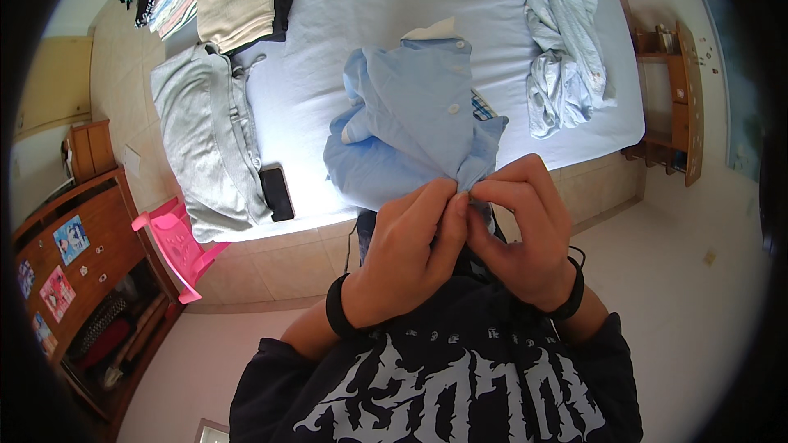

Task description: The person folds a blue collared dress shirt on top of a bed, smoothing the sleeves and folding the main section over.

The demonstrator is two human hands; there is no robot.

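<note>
A light blue buttoned shirt (412,111) lies partly on the bed, its white-edged collar pointing away from me and white buttons down its front. Its near edge is lifted off the mattress and bunched between my fingertips. My left hand (412,252) pinches the fabric from the left. From the right, my right hand (526,227) pinches the same spot with thumb and forefinger, the two hands' fingertips almost touching. What lies exactly between the fingertips is mostly hidden. A bit of blue plaid cloth (482,106) shows beside the shirt's right edge.
On the bed (345,6), folded grey sweatpants (203,141) and a black phone (277,193) lie left, folded clothes (237,3) at the far left, and a crumpled light blue cloth (563,55) right. A pink plastic chair (178,246) stands left; a wooden shelf (680,104) is right.
</note>
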